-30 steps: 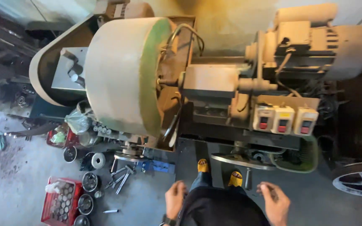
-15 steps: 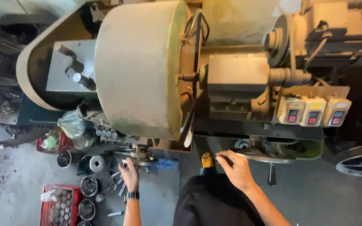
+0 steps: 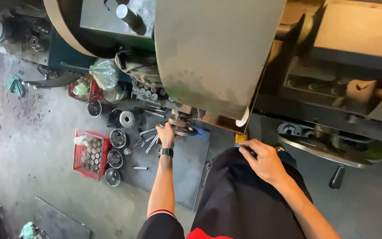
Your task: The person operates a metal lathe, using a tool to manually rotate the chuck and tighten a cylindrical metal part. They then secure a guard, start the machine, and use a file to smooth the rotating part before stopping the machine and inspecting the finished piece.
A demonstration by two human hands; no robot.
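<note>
I look straight down past a large machine with a broad pale green belt guard (image 3: 213, 53). My left hand (image 3: 166, 134), a black watch on its wrist, reaches down to a round metal disc (image 3: 183, 130) low under the machine and its fingers curl onto the disc's rim. My right hand (image 3: 261, 158) rests on my black-trousered knee (image 3: 239, 194), fingers spread, holding nothing. Several loose metal rods (image 3: 149, 140) lie on the floor just left of my left hand.
A red crate (image 3: 90, 154) of metal cylinders stands on the concrete floor at left, with round metal bowls (image 3: 116, 150) beside it. A dark metal floor plate (image 3: 186, 168) lies under my arm. A grey handwheel with a black handle (image 3: 328, 152) sits at right.
The view has dropped closer to the floor as I bend down. My left hand moved forward onto the metal disc. My right hand came back onto my knee.
</note>
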